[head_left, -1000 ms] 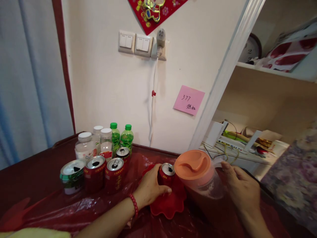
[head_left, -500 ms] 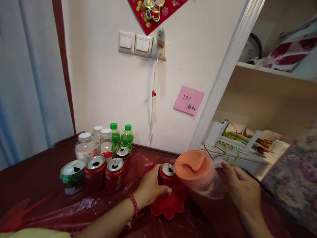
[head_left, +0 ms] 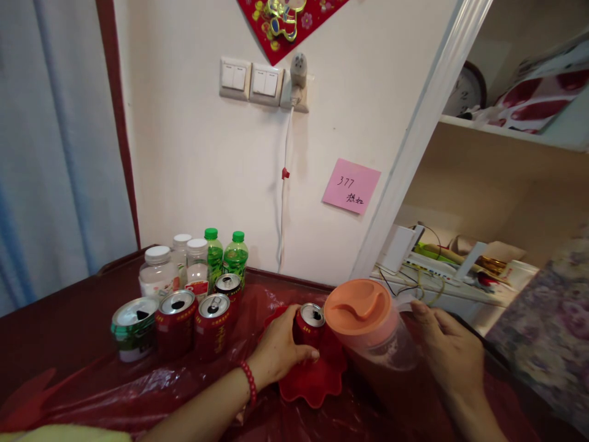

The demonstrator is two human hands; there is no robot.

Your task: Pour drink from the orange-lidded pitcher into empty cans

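My left hand, with a red bead bracelet on the wrist, is wrapped round an opened red drink can. Under the can lies a red scalloped dish. My right hand grips the handle of a clear plastic pitcher with an orange lid. The pitcher stands or hangs just right of the can, its lid close to the can's top; its lower part is hard to make out against the dark red table.
To the left stand several opened cans, among them a green one and a red one. Behind them are white-capped jars and green-capped bottles. A white cord runs down the wall. Shelves with a router are at right.
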